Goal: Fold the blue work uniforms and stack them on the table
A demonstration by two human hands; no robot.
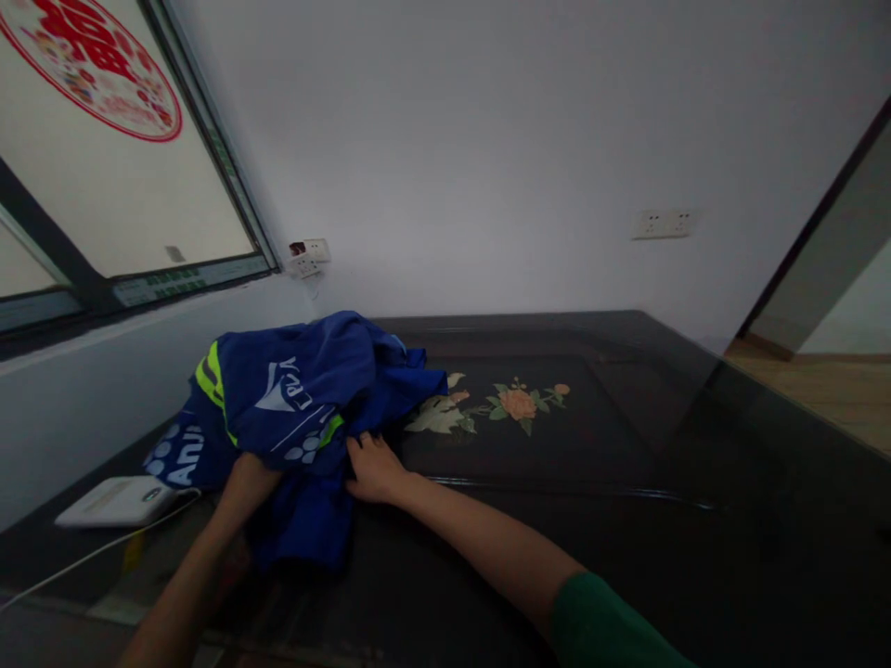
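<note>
A crumpled blue garment (313, 371) with white lettering and yellow-green stripes lies on the left part of a dark, glossy tabletop (591, 445). My left hand (251, 475) reaches in under its front edge, and the cloth hides the fingers. At the garment's right side, my right hand (374, 467) is against the cloth, its fingers bent at the fabric's edge. Part of the blue cloth hangs down between the two hands toward the front.
A white device (118, 502) with a cable lies at the left, beside the garment. Behind the table stands a pale wall with sockets (663, 224). A window (125, 167) is at the upper left. Painted flowers (519, 404) decorate the tabletop.
</note>
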